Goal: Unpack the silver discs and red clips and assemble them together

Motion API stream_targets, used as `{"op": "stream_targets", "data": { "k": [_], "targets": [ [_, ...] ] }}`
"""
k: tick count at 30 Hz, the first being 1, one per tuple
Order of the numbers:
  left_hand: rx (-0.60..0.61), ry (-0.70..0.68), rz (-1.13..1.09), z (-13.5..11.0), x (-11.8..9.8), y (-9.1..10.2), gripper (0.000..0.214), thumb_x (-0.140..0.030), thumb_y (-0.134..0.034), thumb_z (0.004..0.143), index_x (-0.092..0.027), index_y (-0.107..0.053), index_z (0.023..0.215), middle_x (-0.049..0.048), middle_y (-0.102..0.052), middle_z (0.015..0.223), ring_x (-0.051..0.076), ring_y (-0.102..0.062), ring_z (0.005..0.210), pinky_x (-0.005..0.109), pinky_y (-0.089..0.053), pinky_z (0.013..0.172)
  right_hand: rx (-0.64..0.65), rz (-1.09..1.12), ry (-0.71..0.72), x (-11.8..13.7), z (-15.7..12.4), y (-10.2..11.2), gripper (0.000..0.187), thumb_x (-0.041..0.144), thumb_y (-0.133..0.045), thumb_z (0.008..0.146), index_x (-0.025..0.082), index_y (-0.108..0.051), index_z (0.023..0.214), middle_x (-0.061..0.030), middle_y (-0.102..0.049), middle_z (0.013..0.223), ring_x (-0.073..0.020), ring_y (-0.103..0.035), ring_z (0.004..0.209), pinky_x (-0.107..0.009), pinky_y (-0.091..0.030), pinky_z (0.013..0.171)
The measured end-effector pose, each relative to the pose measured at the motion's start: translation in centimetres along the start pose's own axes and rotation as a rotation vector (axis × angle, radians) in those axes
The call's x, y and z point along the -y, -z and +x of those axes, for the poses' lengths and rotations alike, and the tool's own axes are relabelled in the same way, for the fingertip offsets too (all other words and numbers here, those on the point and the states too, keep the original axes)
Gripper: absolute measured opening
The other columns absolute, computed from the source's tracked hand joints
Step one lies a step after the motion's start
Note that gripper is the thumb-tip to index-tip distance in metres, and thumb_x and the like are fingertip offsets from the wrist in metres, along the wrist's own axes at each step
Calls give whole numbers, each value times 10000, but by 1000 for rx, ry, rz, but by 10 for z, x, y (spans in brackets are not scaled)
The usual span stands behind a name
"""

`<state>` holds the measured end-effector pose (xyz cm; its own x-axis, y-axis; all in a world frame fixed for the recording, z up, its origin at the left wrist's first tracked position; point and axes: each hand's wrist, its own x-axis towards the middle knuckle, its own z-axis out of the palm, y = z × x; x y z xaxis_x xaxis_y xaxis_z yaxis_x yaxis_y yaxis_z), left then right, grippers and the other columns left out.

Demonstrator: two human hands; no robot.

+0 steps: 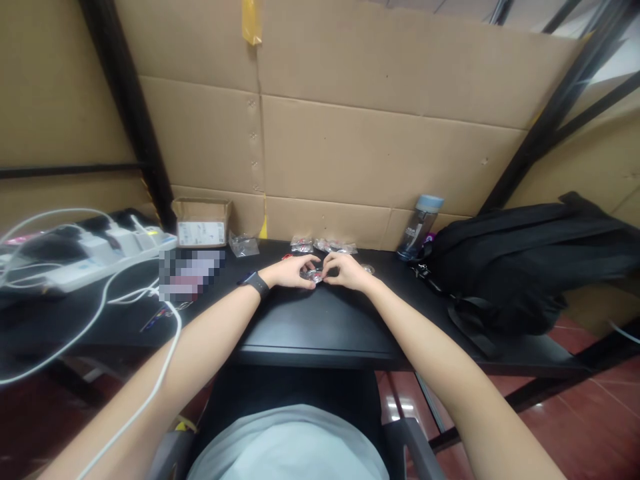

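Observation:
My left hand point(293, 272) and my right hand point(344, 271) meet over the black table point(320, 320), fingers curled and pinched on a small clear plastic packet point(315, 274) with red and dark bits inside. A dark watch band point(256, 283) sits on my left wrist. More small clear packets point(325, 245) lie just behind the hands, by the cardboard wall.
A black backpack point(520, 267) fills the right side of the table, with a water bottle point(419, 229) beside it. A small cardboard box point(203, 223) and a clear bag point(243, 244) stand at back left. A white power strip point(90, 257) with cables lies far left.

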<state>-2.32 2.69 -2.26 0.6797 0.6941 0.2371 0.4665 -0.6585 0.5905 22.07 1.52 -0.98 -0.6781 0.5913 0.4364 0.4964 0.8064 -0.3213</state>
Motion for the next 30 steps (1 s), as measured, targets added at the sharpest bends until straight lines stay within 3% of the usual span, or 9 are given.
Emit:
{"op": "stream_targets", "data": {
  "k": [5, 8, 11, 15, 21, 25, 30],
  "targets": [
    [35, 103, -173, 1, 4, 1, 812, -493, -798, 738, -205, -501, 1436, 139, -692, 1240, 255, -684, 1078, 367, -523, 912, -81, -66, 24, -5, 1, 6, 84, 154, -800, 789, 236, -812, 798, -32, -674, 938, -175, -654, 864, -309, -484, 858],
    [45, 150, -416, 3, 11, -2, 734, -406, -749, 810, -200, -456, 1451, 156, -703, 1244, 250, -690, 1083, 390, -525, 924, -168, -79, 30, -2, 2, 11, 63, 184, -799, 807, 243, -810, 789, -37, -679, 927, -182, -650, 861, -322, -487, 861],
    [-44, 134, -543, 5, 15, -4, 645, -290, -733, 814, -188, -490, 1402, 119, -747, 1112, 221, -707, 1019, 411, -507, 967, -225, -74, 32, 3, 3, 14, 81, 180, -792, 810, 250, -804, 771, -38, -688, 927, -191, -650, 876, -328, -488, 863],
    [-111, 122, -572, 5, 13, -6, 697, -240, -816, 736, -181, -530, 1369, 83, -750, 1006, 196, -720, 925, 396, -520, 936, -251, -51, 10, 7, 3, 15, 91, 179, -785, 808, 254, -801, 761, -32, -690, 901, -191, -646, 861, -318, -491, 828],
    [-189, 120, -563, 4, 9, -3, 751, -293, -906, 652, -145, -576, 1310, 79, -765, 864, 202, -737, 801, 372, -556, 833, -236, -20, -20, 7, 2, 17, 77, 186, -766, 819, 245, -813, 800, -23, -695, 853, -162, -636, 760, -284, -484, 743],
    [-300, 109, -490, 4, 6, 5, 669, -326, -915, 643, -141, -633, 1221, 98, -780, 845, 225, -743, 793, 394, -565, 840, -227, -8, -59, 6, 0, 25, 68, 245, -753, 836, 247, -820, 827, -30, -727, 865, -154, -622, 703, -289, -486, 718],
    [-430, 87, -504, 1, -12, 15, 576, -356, -893, 680, -147, -666, 1166, 93, -777, 880, 220, -739, 852, 388, -559, 887, -306, 103, -111, 11, -3, 35, 155, 349, -718, 869, 236, -821, 892, -57, -778, 913, -184, -671, 754, -299, -490, 693]
  ]
}}
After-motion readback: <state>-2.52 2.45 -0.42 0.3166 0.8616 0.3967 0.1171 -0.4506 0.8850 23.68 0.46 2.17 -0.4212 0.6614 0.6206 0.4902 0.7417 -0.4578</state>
